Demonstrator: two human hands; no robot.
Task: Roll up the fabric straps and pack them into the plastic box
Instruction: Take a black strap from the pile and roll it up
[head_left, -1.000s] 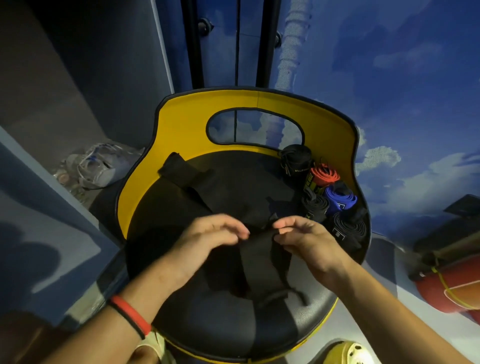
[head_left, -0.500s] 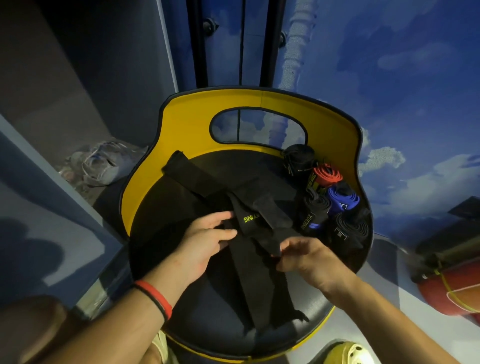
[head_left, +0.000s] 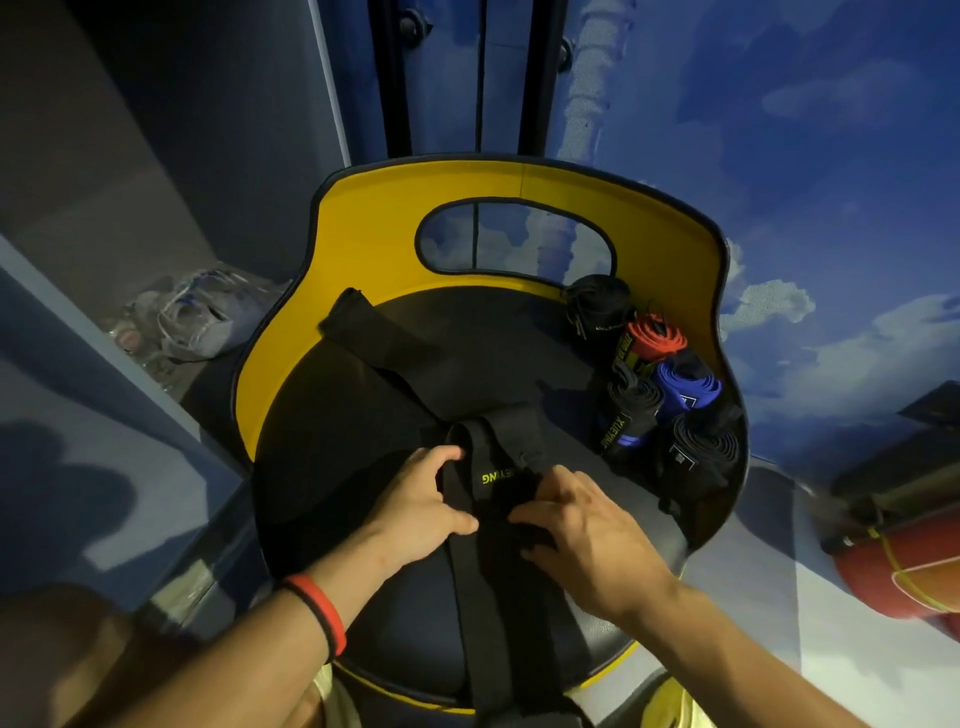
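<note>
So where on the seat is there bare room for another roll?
Bare seat at the back, between the black strap and the rolled straps; also left of the left hand, by the yellow rim. Crowded: right rear, centre.

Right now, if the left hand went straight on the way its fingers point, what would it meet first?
The left hand would meet the black strap it grips, at the green lettering; behind that, probably the right hand, though depth is unclear.
</note>
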